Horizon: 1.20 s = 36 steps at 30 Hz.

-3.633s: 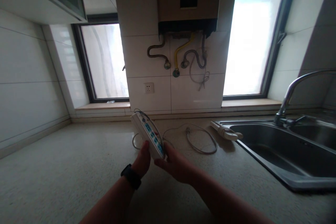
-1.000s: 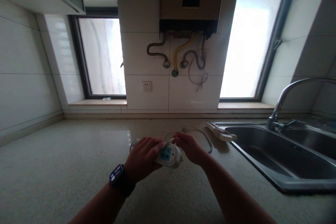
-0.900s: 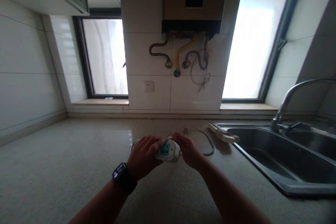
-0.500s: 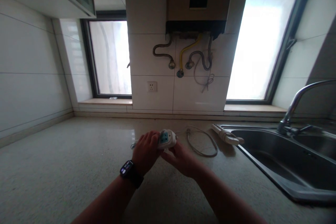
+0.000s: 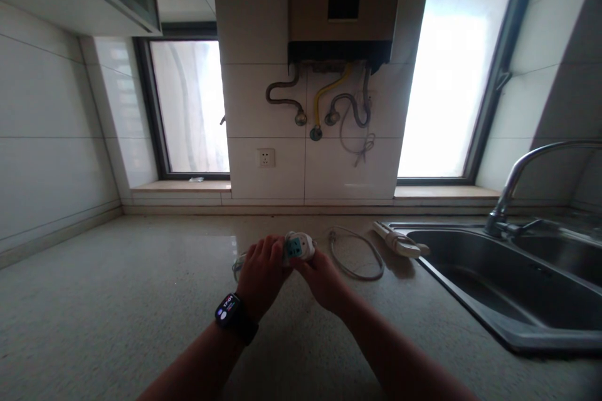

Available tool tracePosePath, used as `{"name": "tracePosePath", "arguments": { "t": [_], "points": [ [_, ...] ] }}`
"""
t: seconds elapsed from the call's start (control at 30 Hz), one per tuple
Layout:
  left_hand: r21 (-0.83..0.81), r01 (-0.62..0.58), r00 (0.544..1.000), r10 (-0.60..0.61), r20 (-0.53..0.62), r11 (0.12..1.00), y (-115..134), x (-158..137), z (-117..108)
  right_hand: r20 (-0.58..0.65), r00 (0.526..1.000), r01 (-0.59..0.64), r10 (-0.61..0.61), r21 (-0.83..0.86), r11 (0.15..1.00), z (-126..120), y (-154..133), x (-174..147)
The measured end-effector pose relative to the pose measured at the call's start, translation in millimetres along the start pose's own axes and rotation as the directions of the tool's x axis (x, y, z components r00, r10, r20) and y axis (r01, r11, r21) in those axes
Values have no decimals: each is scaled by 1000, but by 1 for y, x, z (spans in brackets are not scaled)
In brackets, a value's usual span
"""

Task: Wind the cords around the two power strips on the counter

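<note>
A white power strip with a teal socket face is held between my two hands, just over the countertop. My left hand, with a dark smartwatch on the wrist, wraps over its left part and hides it. On the right end, my right hand grips from the near side, thumb by the socket face. Loops of pale cord stick out left of my left hand. A grey cable curves over the counter to the right. Its link to the strip cannot be made out.
Another white power strip, wrapped in its cord, lies beside the steel sink. A faucet rises behind the sink. On the wall are an outlet and a water heater with pipes below. The speckled countertop extends left.
My right thumb has moved up onto the strip's near edge by the socket. More cord loop shows left of my left hand. The whole view has shifted slightly.
</note>
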<state>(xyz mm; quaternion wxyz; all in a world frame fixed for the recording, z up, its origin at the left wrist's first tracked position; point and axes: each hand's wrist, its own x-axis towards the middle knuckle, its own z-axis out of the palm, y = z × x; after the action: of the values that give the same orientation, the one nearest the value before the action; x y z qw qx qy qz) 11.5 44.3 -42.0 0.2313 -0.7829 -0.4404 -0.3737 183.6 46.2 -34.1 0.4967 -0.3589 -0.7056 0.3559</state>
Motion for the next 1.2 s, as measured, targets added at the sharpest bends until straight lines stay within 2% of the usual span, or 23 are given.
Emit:
{"name": "tracePosePath", "arguments": {
  "t": [0.27,0.37,0.43,0.5,0.57,0.7,0.77,0.87,0.93,1.03,1.1,1.2],
  "points": [
    [-118,-5,1000,7,18,993,-6,1,2,-24,1000,20,-18,60,998,1,7,3],
    [-242,16,998,-2,59,970,-8,1,-5,-47,999,30,-26,70,997,-5,12,6],
    [-387,50,992,-2,124,921,-10,1,-12,-43,999,28,-23,109,994,-10,17,8],
    [-577,141,978,-22,209,804,-12,1,-17,-18,1000,17,-14,175,984,-16,21,8],
    [-733,263,957,-76,278,627,-14,2,-21,24,1000,0,-5,227,974,-20,23,7],
    [-843,464,884,-190,426,270,-13,3,-22,86,996,-28,2,299,954,-19,18,4],
    [-828,555,828,-152,540,78,-10,2,-22,101,995,-38,3,346,937,-17,12,2],
    [-720,677,732,33,681,-153,-6,-1,-22,140,990,-59,5,383,922,-15,3,1],
    [-643,733,677,145,722,-221,-4,-3,-20,159,987,-67,6,381,922,-15,-2,0],
    [-602,758,646,160,746,-252,-2,-6,-15,218,976,-58,-23,360,931,-17,-5,0],
    [-607,751,649,120,751,-259,-2,-7,-13,283,957,-41,-63,347,937,-19,-6,0],
    [-649,722,682,88,726,-240,1,-8,-12,358,928,-28,-100,336,942,-23,-6,0]
  ]
}}
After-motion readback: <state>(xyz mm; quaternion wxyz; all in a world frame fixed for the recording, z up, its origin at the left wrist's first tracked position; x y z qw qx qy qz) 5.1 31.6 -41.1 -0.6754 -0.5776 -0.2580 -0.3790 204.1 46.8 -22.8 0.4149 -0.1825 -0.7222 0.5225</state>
